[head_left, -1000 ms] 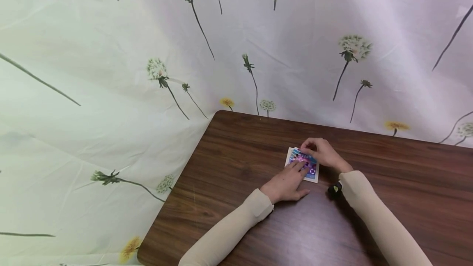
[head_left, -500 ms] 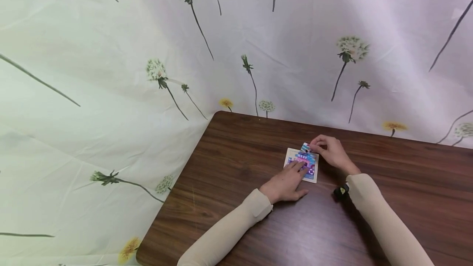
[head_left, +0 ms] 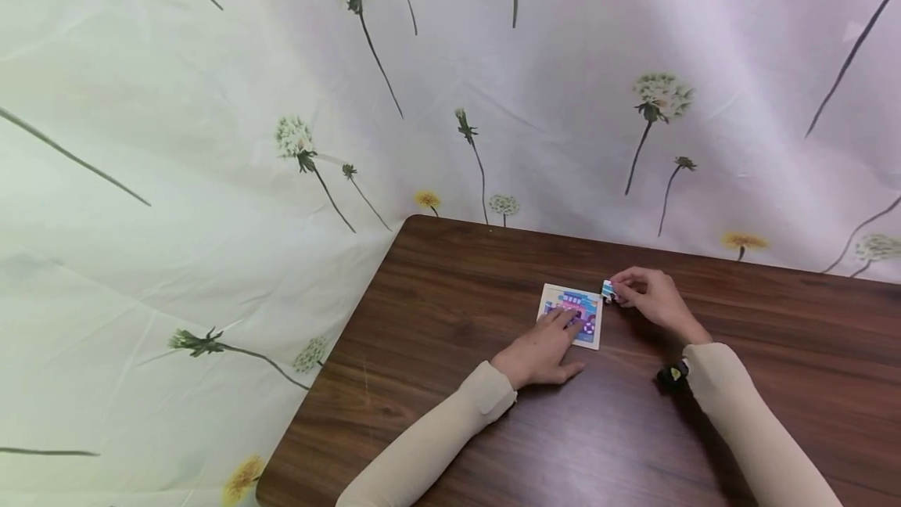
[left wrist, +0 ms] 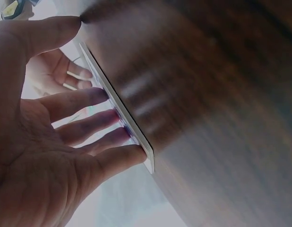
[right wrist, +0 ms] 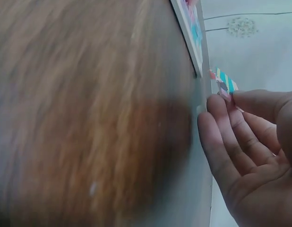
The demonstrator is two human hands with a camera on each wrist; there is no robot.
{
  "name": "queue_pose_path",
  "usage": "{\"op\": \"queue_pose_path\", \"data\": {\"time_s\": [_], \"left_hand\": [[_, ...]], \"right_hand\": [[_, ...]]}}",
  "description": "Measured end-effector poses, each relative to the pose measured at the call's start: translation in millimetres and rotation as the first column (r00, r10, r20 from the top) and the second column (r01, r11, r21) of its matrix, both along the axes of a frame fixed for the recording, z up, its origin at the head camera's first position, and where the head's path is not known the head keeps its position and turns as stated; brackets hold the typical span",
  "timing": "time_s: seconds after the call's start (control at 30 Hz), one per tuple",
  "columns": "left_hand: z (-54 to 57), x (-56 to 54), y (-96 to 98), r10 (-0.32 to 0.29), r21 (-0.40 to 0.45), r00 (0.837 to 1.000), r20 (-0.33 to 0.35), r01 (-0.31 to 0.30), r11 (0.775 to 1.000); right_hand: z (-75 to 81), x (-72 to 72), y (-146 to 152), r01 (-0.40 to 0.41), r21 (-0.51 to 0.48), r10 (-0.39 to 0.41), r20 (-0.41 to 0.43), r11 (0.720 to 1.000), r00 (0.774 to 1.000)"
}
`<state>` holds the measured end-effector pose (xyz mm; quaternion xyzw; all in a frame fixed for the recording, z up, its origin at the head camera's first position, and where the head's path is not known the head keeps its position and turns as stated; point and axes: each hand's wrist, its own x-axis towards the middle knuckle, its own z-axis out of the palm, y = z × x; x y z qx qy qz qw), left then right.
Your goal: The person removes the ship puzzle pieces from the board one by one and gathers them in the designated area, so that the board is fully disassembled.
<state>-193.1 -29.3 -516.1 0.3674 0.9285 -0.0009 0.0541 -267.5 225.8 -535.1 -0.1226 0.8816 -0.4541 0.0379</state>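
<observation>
A square jigsaw puzzle [head_left: 590, 327] with a pale frame and a pink, purple and blue picture lies flat on the table. My left hand [head_left: 542, 349] rests on its near left part, fingers spread and straight, covering some of the picture. In the left wrist view, the fingertips [left wrist: 136, 153] touch the board's edge and top. Between thumb and fingers, my right hand [head_left: 655, 297] pinches a small puzzle piece [head_left: 608, 290] striped in blue and white, just off the puzzle's far right corner. The right wrist view shows that piece [right wrist: 226, 81] raised off the tabletop.
The dark brown wooden table [head_left: 450, 288] has a rounded far left corner. A white curtain [head_left: 563, 100] printed with dandelions hangs behind it and along its left side. A black device [head_left: 672, 375] sits at the right wrist.
My right hand has drawn the pinched puzzle piece up out of the puzzle's far part and carried it right, past the frame. My left hand has stayed on the puzzle.
</observation>
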Motion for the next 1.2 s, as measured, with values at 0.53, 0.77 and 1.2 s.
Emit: {"op": "queue_pose_path", "data": {"time_s": [0.53,0.77,1.2], "left_hand": [[3.3,2.7,1.0,0.019,-0.008,0.999,0.026,-0.018,1.000],[3.6,5.2,1.6,0.042,0.000,0.998,0.047,-0.042,0.999],[-0.6,7.4,1.4,0.028,-0.053,1.000,0.007,-0.028,0.998]], "right_hand": [[8.9,9.0,20,0.002,0.168,-0.008,0.030,0.986,1.000],[11.9,9.5,22,-0.004,0.195,0.001,0.016,0.981,1.000],[5.5,7.4,25,-0.018,0.224,0.025,-0.025,0.974,0.999]]}}
